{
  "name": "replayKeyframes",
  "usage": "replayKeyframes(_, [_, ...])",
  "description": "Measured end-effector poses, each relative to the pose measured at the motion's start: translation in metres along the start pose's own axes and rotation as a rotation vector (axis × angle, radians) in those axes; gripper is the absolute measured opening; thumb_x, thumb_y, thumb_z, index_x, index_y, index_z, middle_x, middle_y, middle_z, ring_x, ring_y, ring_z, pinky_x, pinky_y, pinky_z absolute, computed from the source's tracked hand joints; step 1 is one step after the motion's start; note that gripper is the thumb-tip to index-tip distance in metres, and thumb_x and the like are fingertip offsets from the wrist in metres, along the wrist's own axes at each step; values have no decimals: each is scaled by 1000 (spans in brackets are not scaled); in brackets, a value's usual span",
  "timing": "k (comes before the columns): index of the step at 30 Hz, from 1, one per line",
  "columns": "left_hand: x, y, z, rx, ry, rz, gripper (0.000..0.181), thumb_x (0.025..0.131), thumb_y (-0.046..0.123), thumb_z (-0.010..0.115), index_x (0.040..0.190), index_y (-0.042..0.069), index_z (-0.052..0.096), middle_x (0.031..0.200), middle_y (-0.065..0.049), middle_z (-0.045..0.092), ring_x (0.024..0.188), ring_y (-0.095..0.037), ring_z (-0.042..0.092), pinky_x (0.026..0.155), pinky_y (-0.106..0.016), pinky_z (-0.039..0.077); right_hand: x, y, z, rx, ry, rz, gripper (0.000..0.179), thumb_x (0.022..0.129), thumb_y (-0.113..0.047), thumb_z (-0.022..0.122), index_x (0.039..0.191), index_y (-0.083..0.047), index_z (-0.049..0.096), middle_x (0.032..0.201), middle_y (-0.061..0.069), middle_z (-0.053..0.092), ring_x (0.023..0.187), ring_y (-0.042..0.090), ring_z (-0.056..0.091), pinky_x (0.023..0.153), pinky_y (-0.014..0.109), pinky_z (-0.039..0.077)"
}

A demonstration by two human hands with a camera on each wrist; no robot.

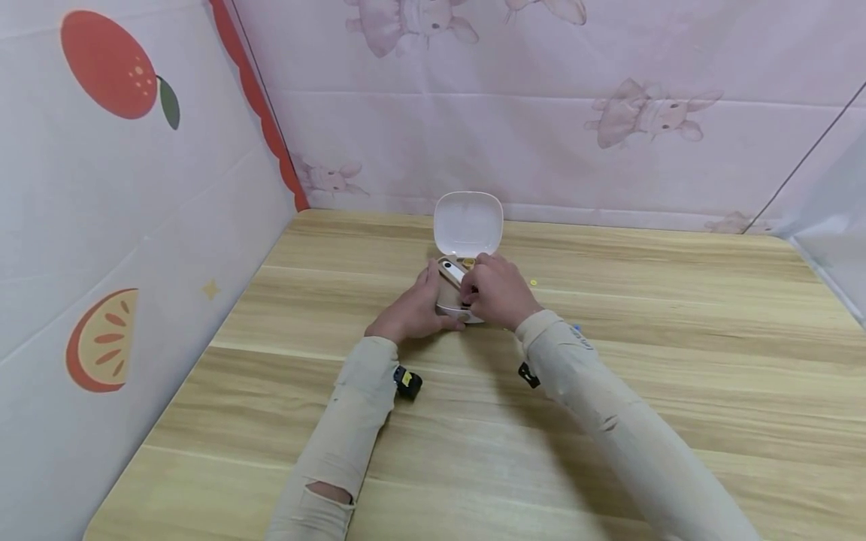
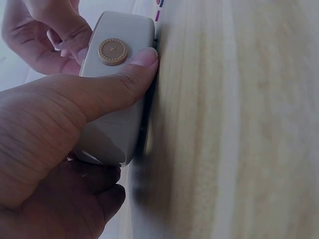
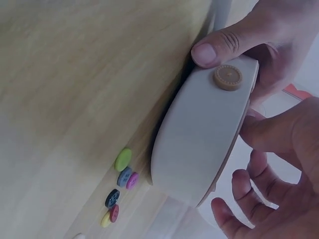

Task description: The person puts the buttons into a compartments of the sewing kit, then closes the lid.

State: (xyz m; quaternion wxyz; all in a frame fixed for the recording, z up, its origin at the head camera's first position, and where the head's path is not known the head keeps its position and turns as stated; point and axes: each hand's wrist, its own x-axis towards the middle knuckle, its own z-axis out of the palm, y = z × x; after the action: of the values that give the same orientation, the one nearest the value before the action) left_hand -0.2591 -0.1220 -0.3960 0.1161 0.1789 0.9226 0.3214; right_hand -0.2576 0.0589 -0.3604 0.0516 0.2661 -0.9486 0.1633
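Observation:
A small white sewing-style box (image 3: 194,129) with a round brown knob (image 3: 228,77) on its front sits on the table, its white lid (image 1: 468,222) raised at the back. Inside, a white slim tool with a black dot (image 1: 449,267) lies slanted beside something gold-coloured (image 1: 468,263). My left hand (image 1: 414,308) holds the box at its left side, thumb across the front below the knob. Over the right part of the box, my right hand (image 1: 501,289) reaches in with bent fingers. Its fingertips are hidden at the rim, and I cannot tell whether they pinch anything.
Several coloured buttons lie on the table to the right of the box, among them a green button (image 3: 123,159) and a dark blue button (image 3: 112,198). A patterned pink cloth (image 1: 541,143) hangs behind the wooden table (image 1: 676,361), and a white fruit-print cloth (image 1: 169,210) hangs at the left.

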Motion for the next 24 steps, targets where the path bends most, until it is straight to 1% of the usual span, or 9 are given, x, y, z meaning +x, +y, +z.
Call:
replayKeyframes(4, [0, 1, 0, -3, -5, -17, 127, 85, 34, 83, 159, 2, -14, 168, -20, 2, 152, -29, 18, 121, -41, 25, -2, 5, -4, 49, 12, -17, 11, 81, 0, 78, 82, -10, 80, 84, 3, 66, 87, 22, 55, 81, 39, 47])
replayKeyframes(7, [1, 1, 1, -1, -9, -29, 126, 86, 35, 83, 160, 3, -15, 168, -19, 1, 153, -29, 16, 121, -41, 23, -2, 9, -9, 85, 16, -10, 10, 82, 0, 78, 87, -7, 81, 87, 5, 67, 88, 23, 57, 81, 39, 49])
replayKeyframes(12, [1, 1, 1, 5, -13, -41, 126, 86, 36, 83, 160, 4, -15, 168, -19, -2, 153, -30, 14, 122, -40, 20, -7, 20, -23, 131, 14, 47, 15, 84, 6, 70, 94, -2, 79, 97, 11, 70, 92, 28, 62, 85, 43, 52])
replayKeyframes(17, [1, 2, 1, -1, -14, -45, 127, 86, 35, 83, 160, 4, -14, 168, -19, -2, 153, -31, 14, 122, -40, 19, -16, 35, -32, 149, 17, 104, 14, 88, 5, 69, 98, 0, 77, 100, 14, 68, 94, 31, 61, 85, 45, 52])
replayKeyframes(21, [1, 2, 1, -13, -17, -39, 126, 86, 34, 83, 160, 4, -14, 169, -18, -2, 153, -31, 14, 122, -40, 19, -22, 48, -35, 138, 14, 148, 14, 91, 1, 69, 102, 2, 76, 102, 16, 66, 96, 32, 61, 87, 46, 51])
replayKeyframes(24, [1, 1, 1, -17, -18, -38, 126, 86, 34, 83, 160, 4, -15, 169, -18, -3, 153, -30, 13, 122, -40, 18, -27, 57, -35, 133, 13, 166, 14, 91, 1, 68, 103, 4, 75, 102, 17, 66, 97, 33, 61, 89, 48, 50])
